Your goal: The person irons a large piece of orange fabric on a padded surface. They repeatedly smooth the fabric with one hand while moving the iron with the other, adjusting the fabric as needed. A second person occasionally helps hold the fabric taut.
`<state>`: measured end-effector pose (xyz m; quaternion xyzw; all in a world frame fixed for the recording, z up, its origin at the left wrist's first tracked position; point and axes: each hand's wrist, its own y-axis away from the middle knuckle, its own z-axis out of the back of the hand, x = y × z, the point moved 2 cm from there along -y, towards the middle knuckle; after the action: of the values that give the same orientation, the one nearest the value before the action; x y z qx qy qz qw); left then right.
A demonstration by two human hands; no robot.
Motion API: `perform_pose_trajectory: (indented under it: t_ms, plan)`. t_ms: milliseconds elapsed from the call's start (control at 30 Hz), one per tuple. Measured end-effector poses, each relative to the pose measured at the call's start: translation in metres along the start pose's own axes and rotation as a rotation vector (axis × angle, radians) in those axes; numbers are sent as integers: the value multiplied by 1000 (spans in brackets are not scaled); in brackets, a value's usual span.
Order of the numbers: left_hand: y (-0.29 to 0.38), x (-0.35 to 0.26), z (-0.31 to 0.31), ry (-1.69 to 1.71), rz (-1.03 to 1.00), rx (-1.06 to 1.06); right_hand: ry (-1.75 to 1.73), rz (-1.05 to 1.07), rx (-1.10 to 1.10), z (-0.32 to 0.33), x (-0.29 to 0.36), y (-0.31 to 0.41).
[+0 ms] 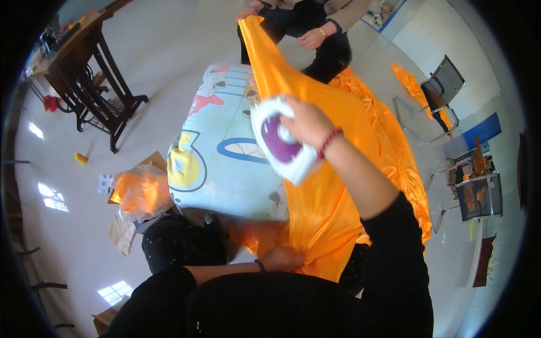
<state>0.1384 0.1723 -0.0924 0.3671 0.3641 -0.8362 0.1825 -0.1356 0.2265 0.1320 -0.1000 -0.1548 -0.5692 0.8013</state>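
Note:
My right hand [310, 124] grips a white and purple clothes iron [279, 141] over the left edge of a shiny orange cloth [325, 112]. Whether the iron touches the cloth cannot be told. Under part of the cloth is a padded board or table covered in light-blue cartoon-print fabric [236, 186]. At the near edge, my left hand [281, 258] holds a gathered part of the orange cloth. The cloth stretches away to the far side and drapes in folds down the right.
Opposite me sits a person whose hand [247, 13] holds the cloth's far corner. A treadle sewing machine table [80, 63] stands at left. Beside the padded surface lies a plastic bag of orange fabric [141, 192]. A yellow thread spool [80, 158] is on the floor; chairs [479, 196] stand at right.

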Motion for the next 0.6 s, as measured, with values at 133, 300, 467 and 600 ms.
perform_pose_trajectory:
  t_ms: [133,300,467,600]
  plan:
    - [1,-18,8,74,-154,-67,-32,-12,44,5,14,117]
    - [4,-41,42,66,-180,399,-216,-90,-46,11,-6,205]
    - [-22,-30,131,-363,59,197,-499,-228,-382,27,-34,286]
    - [-78,0,175,-803,284,246,-685,-368,-553,31,-39,339]
